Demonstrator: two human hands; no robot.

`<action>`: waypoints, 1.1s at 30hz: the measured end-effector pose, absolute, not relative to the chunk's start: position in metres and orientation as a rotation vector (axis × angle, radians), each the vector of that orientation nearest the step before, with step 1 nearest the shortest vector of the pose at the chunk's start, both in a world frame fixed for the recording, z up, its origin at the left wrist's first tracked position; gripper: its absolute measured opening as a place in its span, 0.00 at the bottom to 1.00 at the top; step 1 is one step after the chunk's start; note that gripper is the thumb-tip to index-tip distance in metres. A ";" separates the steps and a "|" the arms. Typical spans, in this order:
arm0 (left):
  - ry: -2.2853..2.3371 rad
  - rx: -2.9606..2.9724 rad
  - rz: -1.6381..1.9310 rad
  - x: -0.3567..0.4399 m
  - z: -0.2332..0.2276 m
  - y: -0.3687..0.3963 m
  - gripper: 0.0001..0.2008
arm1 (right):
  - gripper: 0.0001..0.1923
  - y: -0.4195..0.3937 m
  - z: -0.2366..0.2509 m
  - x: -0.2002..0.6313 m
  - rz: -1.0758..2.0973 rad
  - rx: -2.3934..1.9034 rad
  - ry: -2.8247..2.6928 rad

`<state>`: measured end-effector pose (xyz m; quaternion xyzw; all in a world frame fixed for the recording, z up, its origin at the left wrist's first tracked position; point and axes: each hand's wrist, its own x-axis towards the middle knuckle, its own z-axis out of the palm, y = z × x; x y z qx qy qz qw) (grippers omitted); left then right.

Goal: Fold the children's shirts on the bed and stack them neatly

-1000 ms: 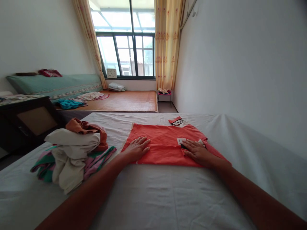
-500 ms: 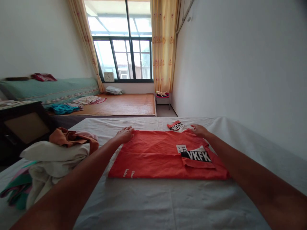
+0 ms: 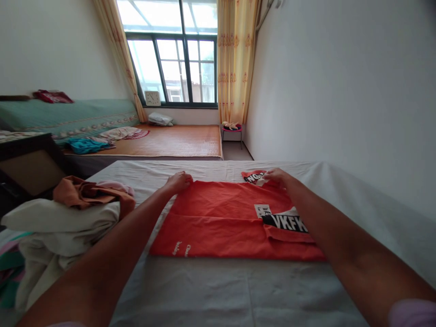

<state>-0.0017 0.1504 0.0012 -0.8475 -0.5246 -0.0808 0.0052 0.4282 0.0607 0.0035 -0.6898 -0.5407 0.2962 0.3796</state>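
Note:
An orange-red T-shirt lies on the white sheet, its near side folded over in a long strip. One sleeve with black and white lettering rests on top at the right; the other sticks out past the far edge. My left hand pinches the shirt's far left corner, fingers closed on the cloth. At the far right edge, beside the lettered far sleeve, my right hand has its fingers closed on the fabric too. My right forearm covers part of the shirt's right end.
A heap of clothes in white, brown and green sits at the left on the sheet-covered surface. Beyond stand a bed with a brown mat, a dark cabinet and a small stool. A white wall runs along the right.
My fingers have closed on the shirt's far corners, where they lay more stretched out before. The camera view has tipped slightly downward. The shirt keeps nearly the same lay.

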 end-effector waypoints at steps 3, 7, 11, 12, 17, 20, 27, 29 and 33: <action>-1.557 -2.685 -0.418 -0.005 0.024 0.130 0.14 | 0.21 0.034 0.027 0.422 0.799 -1.522 -1.288; -1.357 -2.790 -0.726 -0.023 0.048 0.089 0.13 | 0.23 -0.026 0.059 0.422 0.829 -1.195 -1.333; -1.215 -2.912 -0.747 -0.044 0.038 0.047 0.13 | 0.20 -0.096 0.062 0.428 0.832 -1.252 -1.562; -1.200 -2.940 -0.712 -0.048 0.030 0.038 0.13 | 0.20 -0.111 0.057 0.429 0.869 -1.283 -1.625; -1.256 -2.960 -0.636 -0.054 -0.007 0.007 0.13 | 0.34 -0.151 0.028 0.423 1.146 -1.384 -1.931; -1.323 -2.903 -0.687 -0.053 -0.011 -0.003 0.13 | 0.37 -0.157 0.029 0.415 1.008 -1.432 -2.124; -1.432 -2.894 -0.627 -0.055 -0.011 -0.005 0.14 | 0.12 -0.159 0.040 0.402 0.754 -1.342 -2.370; -1.400 -2.881 -0.626 -0.055 -0.014 -0.003 0.14 | 0.16 -0.154 0.032 0.404 0.801 -1.449 -2.161; -1.338 -2.874 -0.634 -0.056 -0.018 -0.001 0.14 | 0.18 -0.144 0.013 0.410 0.881 -1.614 -1.617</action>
